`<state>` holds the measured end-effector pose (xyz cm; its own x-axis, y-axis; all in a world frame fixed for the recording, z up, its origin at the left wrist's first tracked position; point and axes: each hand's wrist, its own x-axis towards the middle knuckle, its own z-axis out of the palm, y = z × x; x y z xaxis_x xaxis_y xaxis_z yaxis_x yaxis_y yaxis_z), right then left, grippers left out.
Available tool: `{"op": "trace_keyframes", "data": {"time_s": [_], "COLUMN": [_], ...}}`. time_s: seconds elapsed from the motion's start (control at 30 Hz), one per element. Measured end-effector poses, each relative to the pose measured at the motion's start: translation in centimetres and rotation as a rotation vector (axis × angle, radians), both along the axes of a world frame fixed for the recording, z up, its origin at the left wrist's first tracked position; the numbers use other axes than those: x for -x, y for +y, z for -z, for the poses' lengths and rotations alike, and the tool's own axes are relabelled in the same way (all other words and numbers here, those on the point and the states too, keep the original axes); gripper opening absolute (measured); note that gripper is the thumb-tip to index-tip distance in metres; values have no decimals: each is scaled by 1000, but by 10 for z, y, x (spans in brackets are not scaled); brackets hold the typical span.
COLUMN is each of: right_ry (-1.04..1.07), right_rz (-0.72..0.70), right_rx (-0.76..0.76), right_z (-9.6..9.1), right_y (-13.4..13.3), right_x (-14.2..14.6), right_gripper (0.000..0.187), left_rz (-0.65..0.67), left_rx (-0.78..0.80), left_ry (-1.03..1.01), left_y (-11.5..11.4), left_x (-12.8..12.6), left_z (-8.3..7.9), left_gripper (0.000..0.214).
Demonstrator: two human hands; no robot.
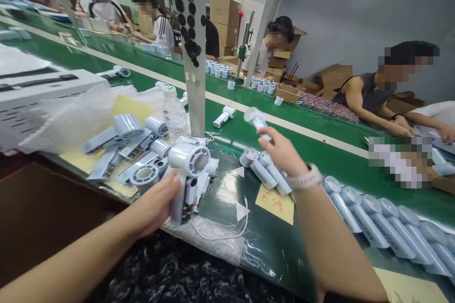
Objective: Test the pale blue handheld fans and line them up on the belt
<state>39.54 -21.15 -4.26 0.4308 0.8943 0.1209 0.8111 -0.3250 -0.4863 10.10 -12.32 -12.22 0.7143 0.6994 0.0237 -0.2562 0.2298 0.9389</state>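
My left hand (161,203) is closed around the handle of a light blue handheld fan (188,158), its round head up and the handle's inner parts showing. Beside it lies a pile of similar fan bodies (130,125) with their handles uncovered. My right hand (280,147) reaches over the belt's near edge, its fingers round the handle of another pale blue fan (256,116), blurred by motion. Below that hand, finished-looking fans (261,173) lean side by side next to a yellow note (275,203) with red writing. A white cable (227,236) curls on the bench.
A metal post (195,80) rises between bench and green conveyor belt (313,154). By it stands a clear plastic bottle (174,113). One fan (224,116) lies on the belt. A row of fans (373,213) fills the right side. Several co-workers sit across the belt.
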Motion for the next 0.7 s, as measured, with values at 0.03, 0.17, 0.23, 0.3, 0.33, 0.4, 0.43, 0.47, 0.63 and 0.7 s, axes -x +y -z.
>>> {"op": "trace_keyframes", "data": {"time_s": [0.03, 0.17, 0.23, 0.3, 0.33, 0.4, 0.43, 0.47, 0.63, 0.7], "right_ry": [13, 27, 56, 97, 102, 74, 63, 72, 298, 602], "right_rz": [-49, -275, -314, -161, -46, 131, 148, 130, -73, -238], "right_rx": [-53, -239, -174, -64, -12, 56, 66, 62, 25, 15], "right_z": [4, 38, 57, 74, 82, 95, 100, 104, 98, 92], "right_y": [-17, -70, -81, -82, -79, -70, -65, -61, -68, -77], "right_x": [25, 106, 118, 111, 105, 92, 88, 85, 99, 110], "right_gripper": [33, 38, 43, 32, 24, 8, 3, 7, 10, 4], "left_rz": [38, 89, 139, 120, 92, 38, 24, 13, -52, -44], "left_rx": [105, 265, 313, 313, 297, 250, 227, 205, 141, 164], "left_ry": [-48, -241, -227, -215, -216, -221, -219, -221, -248, -251], "left_y": [-7, -31, -33, -31, -28, -24, -22, -21, -23, -28], "left_x": [-15, -58, -61, -56, -51, -42, -38, -35, -27, -28], "left_z": [0, 1, 4, 6, 5, 1, -1, -4, -11, -14], "left_gripper": [39, 56, 59, 55, 53, 50, 49, 50, 54, 58]}}
